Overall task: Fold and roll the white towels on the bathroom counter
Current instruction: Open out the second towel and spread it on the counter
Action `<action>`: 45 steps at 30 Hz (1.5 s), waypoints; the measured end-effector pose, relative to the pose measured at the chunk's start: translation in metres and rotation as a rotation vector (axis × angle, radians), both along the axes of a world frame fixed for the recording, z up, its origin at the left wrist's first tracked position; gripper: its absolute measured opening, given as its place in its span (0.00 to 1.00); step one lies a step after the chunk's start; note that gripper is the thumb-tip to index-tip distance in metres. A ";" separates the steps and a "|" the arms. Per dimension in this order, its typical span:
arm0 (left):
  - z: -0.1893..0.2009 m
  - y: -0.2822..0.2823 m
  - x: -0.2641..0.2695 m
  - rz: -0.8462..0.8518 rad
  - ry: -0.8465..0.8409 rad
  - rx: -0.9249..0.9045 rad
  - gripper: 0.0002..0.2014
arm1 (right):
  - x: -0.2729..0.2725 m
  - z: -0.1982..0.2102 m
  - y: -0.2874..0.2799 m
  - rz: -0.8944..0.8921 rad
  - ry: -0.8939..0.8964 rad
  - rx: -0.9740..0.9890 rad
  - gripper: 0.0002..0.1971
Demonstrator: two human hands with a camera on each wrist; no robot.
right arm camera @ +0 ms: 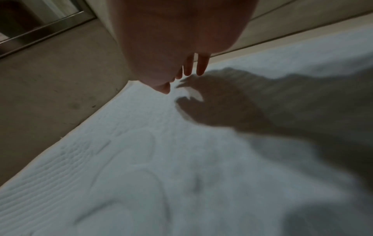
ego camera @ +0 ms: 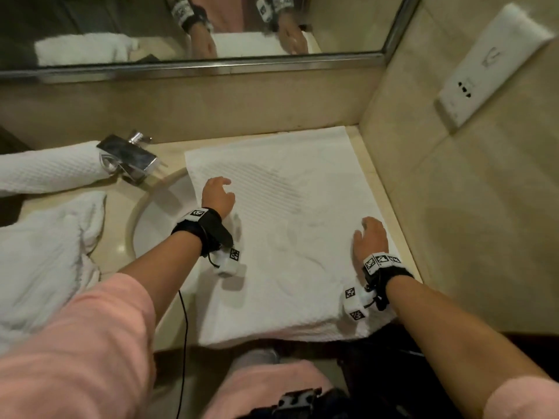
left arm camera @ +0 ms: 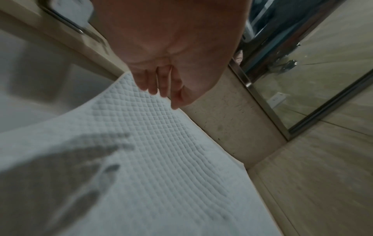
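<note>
A white towel (ego camera: 287, 225) with a woven pattern lies spread flat over the right part of the counter, its near edge hanging over the front. My left hand (ego camera: 217, 193) hovers over the towel's left side, fingers loosely extended and holding nothing; the left wrist view shows those fingers (left arm camera: 161, 83) just above the towel (left arm camera: 153, 167). My right hand (ego camera: 369, 237) is over the towel's right side near the wall, fingers relaxed. In the right wrist view, the fingers (right arm camera: 199, 65) hang above the towel (right arm camera: 161, 159) and cast a shadow on it.
A rolled white towel (ego camera: 48, 169) lies at the back left beside the chrome faucet (ego camera: 130, 155). A crumpled white towel (ego camera: 45, 255) sits at the left front. The sink basin (ego camera: 163, 216) lies between them and the spread towel. Tiled walls and a mirror (ego camera: 181, 28) close the corner.
</note>
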State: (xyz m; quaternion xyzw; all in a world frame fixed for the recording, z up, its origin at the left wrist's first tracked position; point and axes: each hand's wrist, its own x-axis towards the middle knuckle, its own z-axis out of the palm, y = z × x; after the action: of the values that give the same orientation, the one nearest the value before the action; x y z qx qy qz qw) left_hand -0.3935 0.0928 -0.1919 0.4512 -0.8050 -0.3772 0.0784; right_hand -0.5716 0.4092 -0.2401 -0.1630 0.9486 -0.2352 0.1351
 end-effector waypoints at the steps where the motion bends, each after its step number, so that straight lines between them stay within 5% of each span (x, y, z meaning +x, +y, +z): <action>1: 0.002 0.011 0.009 -0.008 -0.026 -0.001 0.16 | 0.010 0.000 0.017 -0.006 -0.007 0.019 0.20; 13: 0.023 0.101 0.093 -0.055 -0.279 0.288 0.16 | 0.089 0.007 0.134 -0.051 -0.053 0.132 0.27; 18: 0.028 0.107 0.111 0.029 -0.229 0.501 0.18 | 0.112 0.033 0.138 -0.198 -0.128 0.073 0.19; 21: 0.026 0.103 0.117 0.127 -0.151 0.519 0.17 | 0.111 0.035 0.135 -0.159 -0.131 0.232 0.21; 25: 0.019 0.093 0.126 0.214 -0.080 0.584 0.19 | 0.114 0.029 0.132 -0.215 -0.176 0.080 0.18; 31: 0.012 0.068 0.132 0.298 0.019 0.650 0.20 | 0.112 0.040 0.087 -0.165 -0.067 0.032 0.12; 35: -0.004 0.044 0.133 0.444 0.050 0.716 0.04 | 0.123 0.046 0.036 -0.056 -0.053 0.006 0.08; 45: -0.033 -0.027 0.127 0.434 0.038 0.888 0.11 | 0.172 0.039 -0.103 0.097 -0.185 0.052 0.01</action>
State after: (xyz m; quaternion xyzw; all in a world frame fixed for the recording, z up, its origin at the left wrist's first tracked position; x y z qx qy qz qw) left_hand -0.2669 0.0660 -0.2253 0.5914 -0.4521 -0.6671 -0.0299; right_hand -0.4001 0.3060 -0.2011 -0.1829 0.9288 -0.2179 0.2376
